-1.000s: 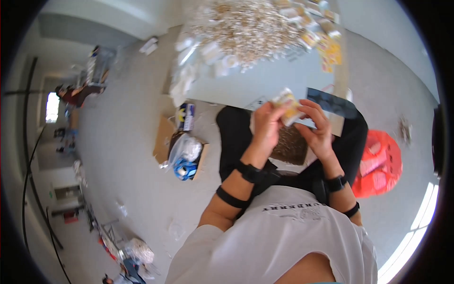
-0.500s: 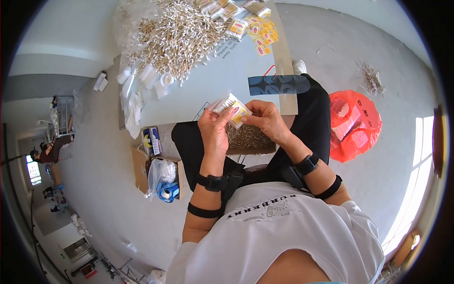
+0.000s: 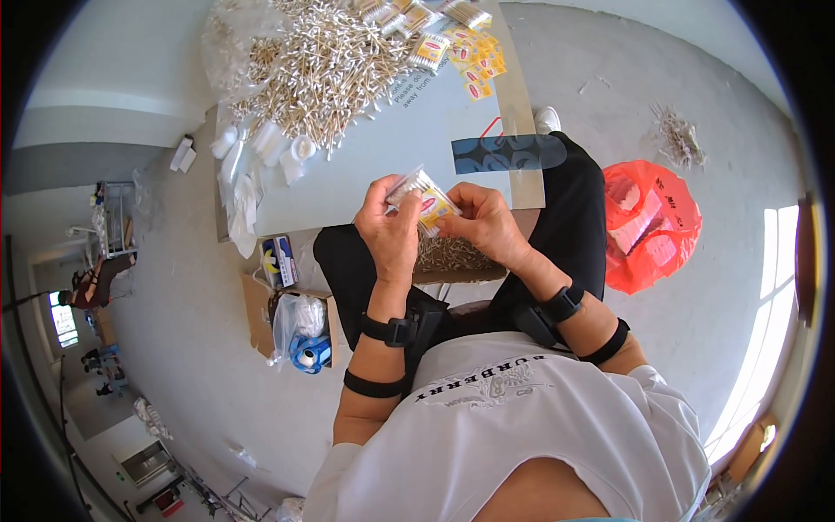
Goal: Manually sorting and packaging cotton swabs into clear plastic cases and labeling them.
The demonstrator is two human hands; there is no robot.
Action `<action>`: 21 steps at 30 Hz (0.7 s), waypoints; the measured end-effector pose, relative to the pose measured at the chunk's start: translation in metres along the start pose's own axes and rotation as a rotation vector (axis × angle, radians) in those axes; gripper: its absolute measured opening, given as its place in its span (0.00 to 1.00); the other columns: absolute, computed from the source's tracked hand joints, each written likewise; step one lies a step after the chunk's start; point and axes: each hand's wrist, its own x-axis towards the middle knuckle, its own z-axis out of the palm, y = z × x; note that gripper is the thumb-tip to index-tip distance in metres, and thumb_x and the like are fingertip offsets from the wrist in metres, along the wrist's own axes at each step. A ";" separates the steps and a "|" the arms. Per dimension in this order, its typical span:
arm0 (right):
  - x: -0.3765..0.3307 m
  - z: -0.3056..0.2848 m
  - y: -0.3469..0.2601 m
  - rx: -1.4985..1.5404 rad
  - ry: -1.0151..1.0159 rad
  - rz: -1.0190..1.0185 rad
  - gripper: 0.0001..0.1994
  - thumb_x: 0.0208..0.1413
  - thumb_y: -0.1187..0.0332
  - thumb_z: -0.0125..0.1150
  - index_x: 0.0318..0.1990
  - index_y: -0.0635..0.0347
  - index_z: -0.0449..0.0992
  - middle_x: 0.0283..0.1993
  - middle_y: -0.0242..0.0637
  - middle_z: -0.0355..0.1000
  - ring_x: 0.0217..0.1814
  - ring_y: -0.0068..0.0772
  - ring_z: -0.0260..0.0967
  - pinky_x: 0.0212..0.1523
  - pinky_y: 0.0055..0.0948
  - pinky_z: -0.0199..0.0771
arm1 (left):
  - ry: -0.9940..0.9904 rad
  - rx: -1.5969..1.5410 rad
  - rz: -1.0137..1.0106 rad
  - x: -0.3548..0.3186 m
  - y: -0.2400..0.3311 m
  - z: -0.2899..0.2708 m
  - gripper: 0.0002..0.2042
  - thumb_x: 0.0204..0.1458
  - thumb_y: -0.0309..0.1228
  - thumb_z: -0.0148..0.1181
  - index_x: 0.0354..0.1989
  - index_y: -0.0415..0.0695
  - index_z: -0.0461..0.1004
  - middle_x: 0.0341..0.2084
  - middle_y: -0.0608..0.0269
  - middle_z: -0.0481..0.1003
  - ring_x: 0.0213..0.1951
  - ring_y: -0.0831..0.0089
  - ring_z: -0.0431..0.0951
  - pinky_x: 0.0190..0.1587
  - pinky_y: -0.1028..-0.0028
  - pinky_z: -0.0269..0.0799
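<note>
My left hand and my right hand both grip one small clear packet of cotton swabs with a yellow and red label, held above my lap just in front of the table's near edge. Under my hands a shallow box of loose swabs rests on my knees. A big heap of loose cotton swabs lies on the grey table, with several filled yellow-labelled packets at its far right.
A dark blue patterned strip lies at the table's right edge. A red plastic bag sits on the floor to my right. A cardboard box with bags and a blue tape roll stands on the floor at my left. White plastic pieces line the table's left side.
The view has swung so the table and heap sit higher and more to the left. Both hands have kept hold of the packet and turned it between the fingers.
</note>
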 end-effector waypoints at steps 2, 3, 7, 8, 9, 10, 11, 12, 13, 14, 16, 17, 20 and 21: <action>0.000 0.001 0.001 -0.171 0.039 -0.042 0.09 0.49 0.78 0.66 0.37 0.69 0.73 0.32 0.29 0.72 0.33 0.13 0.67 0.33 0.16 0.70 | -0.028 0.118 0.027 0.005 0.003 -0.006 0.11 0.45 0.21 0.58 0.38 0.31 0.74 0.31 0.60 0.76 0.32 0.78 0.73 0.38 0.78 0.71; -0.001 0.002 -0.001 -0.170 0.038 -0.042 0.09 0.49 0.78 0.66 0.37 0.69 0.73 0.32 0.29 0.72 0.33 0.13 0.67 0.33 0.16 0.70 | -0.054 0.236 0.053 0.007 0.004 -0.008 0.11 0.45 0.21 0.57 0.37 0.30 0.74 0.31 0.59 0.76 0.32 0.78 0.73 0.37 0.77 0.71; -0.003 0.005 -0.007 -0.396 0.096 -0.119 0.09 0.49 0.77 0.67 0.36 0.68 0.73 0.30 0.26 0.70 0.31 0.11 0.63 0.30 0.17 0.67 | -0.081 0.259 0.022 0.010 0.012 -0.009 0.11 0.44 0.20 0.56 0.36 0.29 0.75 0.30 0.58 0.77 0.32 0.79 0.73 0.35 0.78 0.71; -0.003 0.005 -0.007 -0.448 0.106 -0.146 0.09 0.48 0.77 0.67 0.36 0.68 0.73 0.29 0.26 0.70 0.31 0.11 0.62 0.30 0.18 0.67 | -0.084 0.212 0.013 0.010 0.011 -0.009 0.11 0.44 0.20 0.55 0.37 0.29 0.75 0.30 0.58 0.77 0.31 0.80 0.73 0.34 0.78 0.71; -0.003 0.005 -0.006 -0.448 0.106 -0.146 0.09 0.48 0.77 0.67 0.36 0.68 0.73 0.29 0.26 0.70 0.31 0.11 0.62 0.30 0.18 0.67 | -0.088 0.165 0.003 0.010 0.010 -0.009 0.11 0.44 0.20 0.55 0.37 0.29 0.75 0.30 0.58 0.77 0.30 0.80 0.73 0.33 0.79 0.70; -0.002 0.004 -0.004 -0.452 0.104 -0.167 0.09 0.48 0.77 0.67 0.36 0.68 0.73 0.29 0.26 0.69 0.31 0.12 0.62 0.30 0.18 0.67 | -0.088 0.165 0.003 0.010 0.009 -0.010 0.11 0.44 0.20 0.55 0.37 0.29 0.75 0.30 0.58 0.77 0.30 0.80 0.73 0.33 0.79 0.70; -0.002 0.004 -0.003 -0.456 0.101 -0.187 0.09 0.48 0.77 0.67 0.36 0.68 0.73 0.30 0.26 0.69 0.31 0.12 0.61 0.30 0.18 0.66 | -0.102 0.161 0.011 0.010 0.008 -0.011 0.11 0.45 0.20 0.55 0.37 0.29 0.75 0.30 0.59 0.77 0.29 0.81 0.72 0.31 0.80 0.70; -0.002 0.003 -0.003 -0.456 0.100 -0.187 0.09 0.48 0.77 0.67 0.36 0.68 0.73 0.30 0.26 0.69 0.31 0.12 0.61 0.30 0.18 0.66 | -0.116 0.157 0.019 0.011 0.007 -0.013 0.11 0.45 0.19 0.55 0.37 0.29 0.75 0.30 0.60 0.77 0.29 0.82 0.72 0.29 0.80 0.69; -0.002 0.003 -0.003 -0.402 0.086 -0.154 0.09 0.49 0.77 0.67 0.36 0.68 0.73 0.31 0.26 0.70 0.32 0.12 0.63 0.31 0.18 0.67 | -0.116 0.158 0.019 0.011 0.006 -0.014 0.11 0.45 0.19 0.55 0.37 0.29 0.75 0.30 0.60 0.77 0.29 0.82 0.72 0.29 0.80 0.69; -0.002 0.002 -0.003 -0.348 0.074 -0.120 0.09 0.49 0.77 0.67 0.37 0.68 0.73 0.32 0.27 0.71 0.33 0.12 0.64 0.33 0.17 0.68 | -0.145 0.121 -0.001 0.012 0.006 -0.016 0.11 0.46 0.19 0.54 0.38 0.29 0.75 0.31 0.60 0.77 0.29 0.83 0.72 0.28 0.81 0.69; -0.001 -0.003 0.000 -0.226 0.037 -0.098 0.10 0.50 0.78 0.67 0.39 0.69 0.74 0.34 0.29 0.72 0.35 0.14 0.66 0.35 0.18 0.70 | -0.176 0.084 -0.022 0.013 0.007 -0.018 0.11 0.46 0.18 0.54 0.39 0.30 0.76 0.31 0.61 0.77 0.29 0.84 0.72 0.26 0.82 0.69; 0.000 -0.004 0.000 -0.103 0.000 -0.076 0.11 0.50 0.78 0.66 0.41 0.69 0.74 0.36 0.30 0.73 0.37 0.15 0.69 0.38 0.18 0.72 | -0.179 0.026 -0.043 0.014 0.008 -0.019 0.12 0.47 0.18 0.54 0.41 0.31 0.76 0.31 0.62 0.77 0.29 0.84 0.73 0.25 0.82 0.69; -0.004 -0.005 -0.004 0.152 -0.045 -0.097 0.14 0.53 0.79 0.63 0.48 0.70 0.74 0.41 0.35 0.75 0.41 0.21 0.72 0.44 0.21 0.75 | -0.171 -0.064 -0.047 0.016 0.014 -0.020 0.13 0.49 0.17 0.54 0.44 0.34 0.76 0.33 0.61 0.77 0.29 0.81 0.75 0.24 0.81 0.71; -0.006 -0.004 -0.006 0.153 -0.040 -0.098 0.14 0.53 0.79 0.63 0.48 0.70 0.74 0.41 0.35 0.75 0.41 0.21 0.72 0.44 0.21 0.75 | -0.158 -0.096 -0.028 0.016 0.015 -0.020 0.14 0.49 0.17 0.54 0.45 0.34 0.76 0.33 0.60 0.77 0.29 0.78 0.76 0.24 0.79 0.73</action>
